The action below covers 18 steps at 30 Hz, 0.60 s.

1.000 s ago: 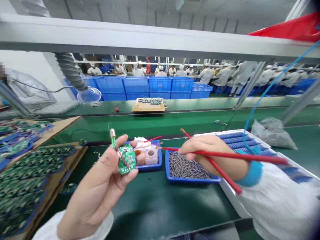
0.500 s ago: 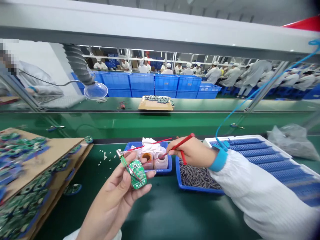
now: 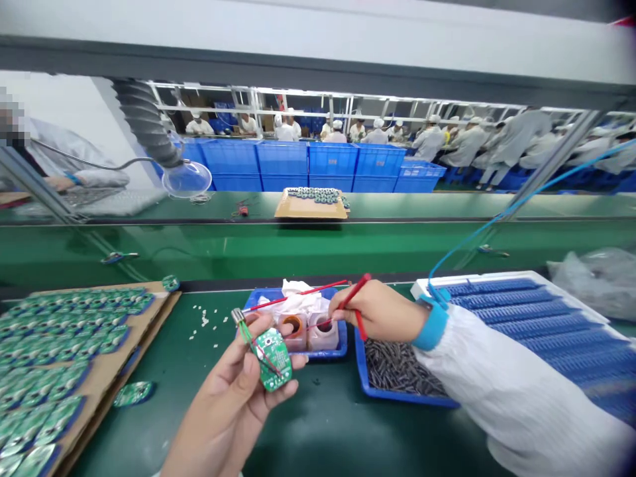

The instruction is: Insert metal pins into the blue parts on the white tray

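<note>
My left hand (image 3: 233, 404) grips a small green circuit board (image 3: 273, 358) with thin wires and a little metal cylinder (image 3: 237, 316) at its top. My right hand (image 3: 377, 310) pinches a thin red stick (image 3: 354, 296), its tip dipped into a small cup with red inside (image 3: 324, 330). That cup stands beside an orange-rimmed cup (image 3: 293, 327) in a small blue tray (image 3: 338, 350), with white tissue (image 3: 297, 298) behind them. A blue band (image 3: 430, 327) circles my right wrist.
A blue tray of dark metal pins (image 3: 397, 371) lies under my right forearm. Cardboard sheets with several green boards (image 3: 59, 358) are at left. A white tray of blue strips (image 3: 527, 311) is at right. A conveyor (image 3: 318, 248) runs behind, workers beyond.
My right hand swung left from over the pin tray to the small cups, dipping the red stick. The left hand with the board dropped slightly; the view tilted down.
</note>
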Each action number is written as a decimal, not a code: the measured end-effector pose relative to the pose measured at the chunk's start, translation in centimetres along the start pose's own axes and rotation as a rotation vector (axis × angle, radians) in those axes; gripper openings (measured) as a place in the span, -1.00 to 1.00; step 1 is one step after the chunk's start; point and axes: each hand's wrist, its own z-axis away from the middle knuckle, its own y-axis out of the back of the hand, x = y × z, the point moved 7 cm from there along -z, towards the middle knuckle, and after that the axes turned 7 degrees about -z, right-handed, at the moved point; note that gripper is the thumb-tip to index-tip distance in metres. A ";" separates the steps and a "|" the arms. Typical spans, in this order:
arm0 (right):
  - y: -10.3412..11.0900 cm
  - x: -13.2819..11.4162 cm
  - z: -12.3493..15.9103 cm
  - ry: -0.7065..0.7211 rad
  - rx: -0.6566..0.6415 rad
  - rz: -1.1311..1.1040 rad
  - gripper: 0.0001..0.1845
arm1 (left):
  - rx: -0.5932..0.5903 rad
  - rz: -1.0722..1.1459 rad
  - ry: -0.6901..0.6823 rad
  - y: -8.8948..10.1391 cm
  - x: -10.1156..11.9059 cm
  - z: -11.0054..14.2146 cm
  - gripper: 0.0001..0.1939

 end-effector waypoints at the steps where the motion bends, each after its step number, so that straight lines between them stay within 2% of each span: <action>1: 0.8 -0.4 0.3 0.026 0.039 -0.028 -0.84 | 0.006 -0.003 0.001 0.1 0.0 -0.1 -0.59; 3: 2.6 -1.5 1.0 0.101 0.144 -0.100 -0.79 | 0.020 -0.008 -0.007 0.2 0.0 -0.3 -0.58; 5: 4.3 -2.6 1.9 0.171 0.239 -0.172 -0.62 | 0.034 -0.007 -0.022 0.4 0.1 -0.5 -0.57; 7: 5.2 -3.3 2.6 0.200 0.275 -0.208 -0.47 | 0.041 0.005 -0.029 0.4 0.1 -0.5 -0.58; 10: 5.1 -4.0 3.2 0.200 0.252 -0.197 -0.40 | 0.039 0.023 -0.033 0.4 0.2 -0.5 -0.62; 18: 4.0 -5.3 5.4 0.215 0.269 -0.137 -0.52 | 0.029 0.032 -0.015 0.5 0.0 -0.4 -0.66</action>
